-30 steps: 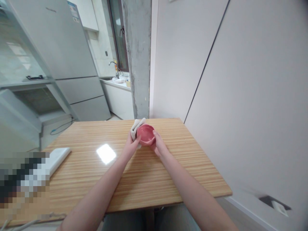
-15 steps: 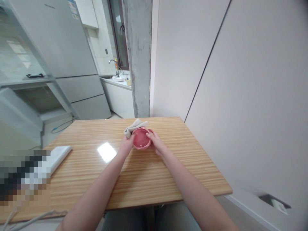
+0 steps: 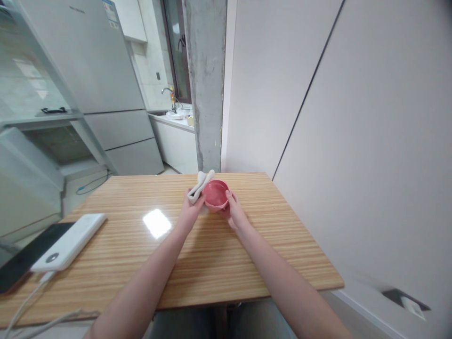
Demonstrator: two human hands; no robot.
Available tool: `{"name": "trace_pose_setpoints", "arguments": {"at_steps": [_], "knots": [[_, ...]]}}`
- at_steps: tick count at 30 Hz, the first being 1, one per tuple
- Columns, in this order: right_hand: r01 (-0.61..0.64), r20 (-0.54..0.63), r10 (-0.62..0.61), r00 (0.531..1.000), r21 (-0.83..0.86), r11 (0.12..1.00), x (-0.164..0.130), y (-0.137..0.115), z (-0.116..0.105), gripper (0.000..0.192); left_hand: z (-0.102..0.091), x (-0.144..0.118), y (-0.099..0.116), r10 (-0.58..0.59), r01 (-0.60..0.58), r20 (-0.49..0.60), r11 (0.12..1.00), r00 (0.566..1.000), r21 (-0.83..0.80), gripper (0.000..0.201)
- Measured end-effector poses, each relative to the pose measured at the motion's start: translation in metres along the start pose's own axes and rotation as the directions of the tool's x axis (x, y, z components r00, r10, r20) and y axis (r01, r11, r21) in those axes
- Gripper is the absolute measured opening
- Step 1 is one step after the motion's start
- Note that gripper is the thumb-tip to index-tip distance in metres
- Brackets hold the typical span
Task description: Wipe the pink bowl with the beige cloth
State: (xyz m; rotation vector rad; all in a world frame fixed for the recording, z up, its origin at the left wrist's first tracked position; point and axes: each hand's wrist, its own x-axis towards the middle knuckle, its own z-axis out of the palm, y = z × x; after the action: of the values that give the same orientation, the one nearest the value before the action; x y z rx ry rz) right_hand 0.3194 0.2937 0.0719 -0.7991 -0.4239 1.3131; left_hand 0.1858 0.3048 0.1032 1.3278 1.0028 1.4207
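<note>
While the right hand (image 3: 233, 214) grips the pink bowl (image 3: 215, 195), the left hand (image 3: 190, 213) presses a cloth (image 3: 198, 186) against it — both touching.

No legible text anywhere. Faint brand lettering on the upper door of the fridge (image 3: 106, 61), too small and blurred to read. Coloured label (image 3: 110, 10) at the fridge's top edge, print indistinct. Round mark on the white power bank (image 3: 68, 242), no characters discernible.
</note>
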Motion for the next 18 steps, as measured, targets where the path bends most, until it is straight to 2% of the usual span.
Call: {"name": "trace_pose_setpoints", "arguments": {"at_steps": [3, 6, 9, 11, 14, 16, 18], "knots": [[-0.050, 0.036, 0.050, 0.998, 0.005, 0.999, 0.000, -0.003, 0.000, 0.041, 0.001, -0.003, 0.001, -0.023, 0.023, 0.033, 1.000, 0.999, 0.021, 0.040], [-0.106, 0.057, 0.107, 0.993, -0.028, 0.994, 0.000, -0.001, 0.000, 0.039, 0.002, -0.005, -0.001, -0.006, 0.007, -0.006, 0.998, 1.000, 0.056, 0.045], [-0.102, 0.035, 0.106, 0.994, -0.108, 0.989, -0.001, 0.000, 0.001, 0.039, -0.002, -0.002, -0.002, 0.030, -0.029, -0.019, 0.997, 0.999, 0.066, 0.051], [-0.126, 0.087, 0.142, 0.986, -0.173, 0.977, -0.002, -0.001, 0.001, 0.037, -0.006, 0.003, -0.001, 0.058, -0.059, 0.022, 0.998, 0.998, 0.034, 0.048], [-0.211, 0.175, 0.263, 0.949, -0.266, 0.941, -0.003, -0.005, 0.000, 0.034, -0.010, 0.009, 0.001, 0.056, -0.057, 0.117, 0.998, 0.992, 0.010, 0.045], [-0.243, 0.138, 0.295, 0.945, -0.306, 0.921, -0.002, -0.005, -0.001, 0.033, -0.009, 0.009, 0.001, 0.017, -0.023, 0.158, 0.999, 0.987, 0.039, 0.047], [-0.240, 0.067, 0.272, 0.960, -0.307, 0.921, -0.001, -0.003, -0.001, 0.033, -0.006, 0.007, 0.001, -0.017, 0.007, 0.154, 0.998, 0.988, 0.066, 0.048]]}}
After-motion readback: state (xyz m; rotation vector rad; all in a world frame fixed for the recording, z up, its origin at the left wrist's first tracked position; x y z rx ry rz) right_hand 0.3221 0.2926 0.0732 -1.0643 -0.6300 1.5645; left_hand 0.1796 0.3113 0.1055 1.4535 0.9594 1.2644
